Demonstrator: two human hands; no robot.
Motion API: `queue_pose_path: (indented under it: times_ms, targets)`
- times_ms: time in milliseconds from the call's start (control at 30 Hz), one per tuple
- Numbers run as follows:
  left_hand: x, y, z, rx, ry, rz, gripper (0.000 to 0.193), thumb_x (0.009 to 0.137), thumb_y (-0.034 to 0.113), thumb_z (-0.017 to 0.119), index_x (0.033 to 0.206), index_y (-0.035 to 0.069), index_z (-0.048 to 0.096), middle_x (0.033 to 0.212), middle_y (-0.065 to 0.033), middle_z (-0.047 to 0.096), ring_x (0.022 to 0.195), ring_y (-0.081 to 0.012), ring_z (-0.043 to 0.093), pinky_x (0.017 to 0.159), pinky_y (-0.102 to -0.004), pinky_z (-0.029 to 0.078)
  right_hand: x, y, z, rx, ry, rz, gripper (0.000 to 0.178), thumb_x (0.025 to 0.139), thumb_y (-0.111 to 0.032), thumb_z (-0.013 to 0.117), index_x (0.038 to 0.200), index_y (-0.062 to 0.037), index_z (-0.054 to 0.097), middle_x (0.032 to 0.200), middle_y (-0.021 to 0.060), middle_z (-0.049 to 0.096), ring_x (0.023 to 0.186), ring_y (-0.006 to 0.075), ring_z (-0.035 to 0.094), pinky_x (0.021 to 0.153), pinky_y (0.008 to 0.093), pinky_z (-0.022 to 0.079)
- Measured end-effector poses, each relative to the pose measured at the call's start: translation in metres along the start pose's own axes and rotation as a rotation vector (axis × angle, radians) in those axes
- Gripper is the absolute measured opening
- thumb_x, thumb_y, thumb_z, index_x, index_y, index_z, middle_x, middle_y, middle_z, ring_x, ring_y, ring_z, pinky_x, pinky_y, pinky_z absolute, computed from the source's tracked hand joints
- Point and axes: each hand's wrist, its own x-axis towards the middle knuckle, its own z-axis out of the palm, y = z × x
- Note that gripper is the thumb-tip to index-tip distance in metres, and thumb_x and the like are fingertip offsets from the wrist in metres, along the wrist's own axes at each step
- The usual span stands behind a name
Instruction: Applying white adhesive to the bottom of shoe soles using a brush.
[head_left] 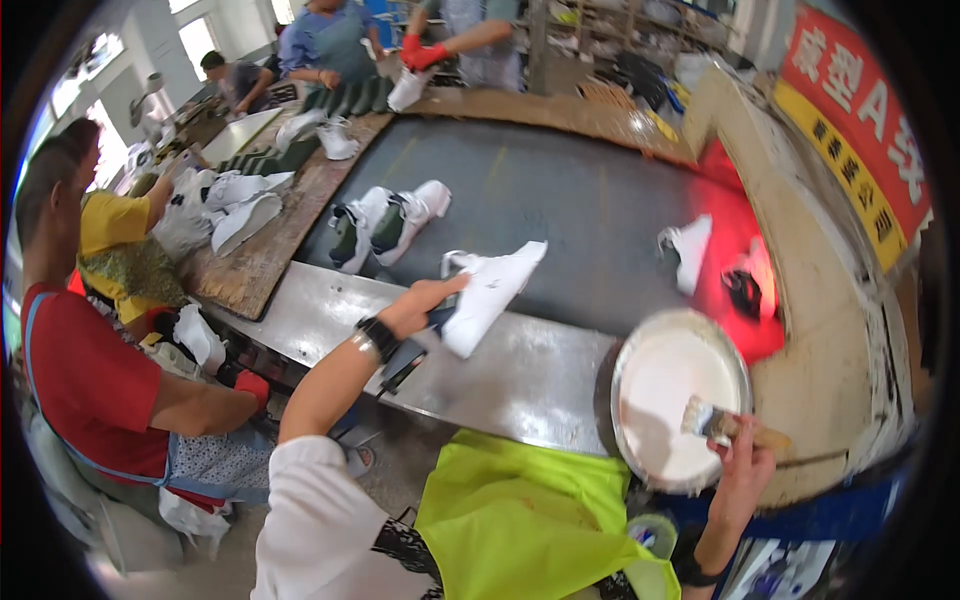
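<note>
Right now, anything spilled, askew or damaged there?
No spill I can see. The tan panel right of the dark surface looks worn: scuffed and uneven along its outer side. The white shoe in the left hand and brush in the right hand seem fine.

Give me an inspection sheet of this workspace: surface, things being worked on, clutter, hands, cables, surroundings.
Surface: metal ledge in front of a dark belt.
Work things: white shoe held up; brush over a round pan of white liquid, contact unclear.
Clutter: white pieces on a worn wooden board, left.
Hands: left hand grips the shoe; right hand grips the brush handle.
Cables: nothing seen.
Surroundings: co-worker in a red shirt at left, others beyond; red light on the belt's right end.
</note>
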Motion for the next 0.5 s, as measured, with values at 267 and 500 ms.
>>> queue_pose_path:
  times_ms: [267, 500]
  targets:
    - [-0.086, -0.120, 0.028, 1.125, 0.226, 0.265, 0.099, 0.073, 0.045, 0.078, 0.141, -0.009, 0.029, 0.128, -0.0289, 0.049, 0.117, -0.0355, 0.053, 0.098, -0.0406, 0.043, -0.008, 0.016, -0.013, 0.052, -0.051, 0.029, 0.030, 0.097, -0.018, 0.054, 0.113, 0.0078, 0.055, 0.105, 0.0154, 0.064, 0.091, 0.0164, 0.063, 0.072, 0.0299, 0.056]
    - [-0.048, -0.114, 0.002, 1.242, -0.057, 0.268, 0.128, 0.059, 0.046, 0.085, 0.147, -0.007, 0.009, 0.139, -0.0335, 0.035, 0.128, -0.0473, 0.039, 0.107, -0.0466, 0.034, -0.004, 0.039, -0.023, 0.033, -0.028, 0.076, 0.025, 0.098, -0.016, 0.054, 0.112, 0.0046, 0.058, 0.103, 0.0127, 0.065, 0.090, 0.0166, 0.064, 0.071, 0.0273, 0.057]
